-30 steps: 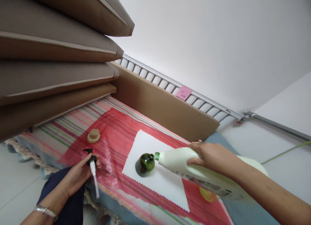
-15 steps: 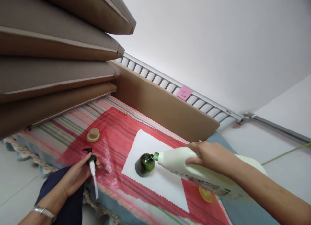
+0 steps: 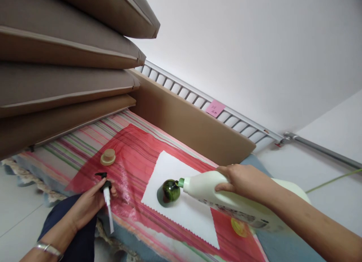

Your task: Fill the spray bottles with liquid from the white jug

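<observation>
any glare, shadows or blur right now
Head view: small glints on the green bottle, with a dark shadow beside it on the white cloth; head view: whitish shine on the red sheet; head view: print on the pale bottle too smeared to read.

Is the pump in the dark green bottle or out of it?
Out. The left hand holds the pump, its pale tube bare, apart from the dark green bottle on the white sheet.
</observation>
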A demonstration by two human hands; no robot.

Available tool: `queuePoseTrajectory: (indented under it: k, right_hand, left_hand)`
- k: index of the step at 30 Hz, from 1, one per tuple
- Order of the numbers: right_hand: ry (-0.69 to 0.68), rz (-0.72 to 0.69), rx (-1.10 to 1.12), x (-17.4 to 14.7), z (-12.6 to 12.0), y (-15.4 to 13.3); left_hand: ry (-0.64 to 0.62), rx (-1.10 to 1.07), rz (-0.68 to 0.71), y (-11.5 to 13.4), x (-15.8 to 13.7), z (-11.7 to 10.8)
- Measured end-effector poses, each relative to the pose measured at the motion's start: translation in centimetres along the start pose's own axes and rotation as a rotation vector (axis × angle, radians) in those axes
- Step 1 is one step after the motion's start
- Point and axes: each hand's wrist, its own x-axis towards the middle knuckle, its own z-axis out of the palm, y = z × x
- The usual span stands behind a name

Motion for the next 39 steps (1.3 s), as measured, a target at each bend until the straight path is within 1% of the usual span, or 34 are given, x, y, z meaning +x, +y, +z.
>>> queuePoseTrajectory:
  k: [5, 13, 24, 30, 39]
  right_hand:
    - [-0.015, 0.001, -0.008, 0.3, -0.2, -0.1]
    - [-0.045, 0.005, -0.023, 0.8, -1.3, -1.0]
    - [-0.004, -0.031, -0.090, 0.9, -1.9, -1.7]
    - [-0.005, -0.039, -0.145, 1.3, -2.3, -2.3]
    - [0.007, -0.070, -0.190, 1.3, -2.8, -2.9]
  left_hand:
    - [0.003, -0.009, -0.005, 0.1, -0.1, 0.1]
    - [0.017, -0.021, -0.015, 0.1, -0.1, 0.2]
    - [0.042, -0.074, -0.021, 0.2, -0.3, 0.7]
    - [0.012, 0.002, 0.014, 0.1, 0.0, 0.2]
    - [-0.015, -0.001, 0.010, 0.1, -0.1, 0.2]
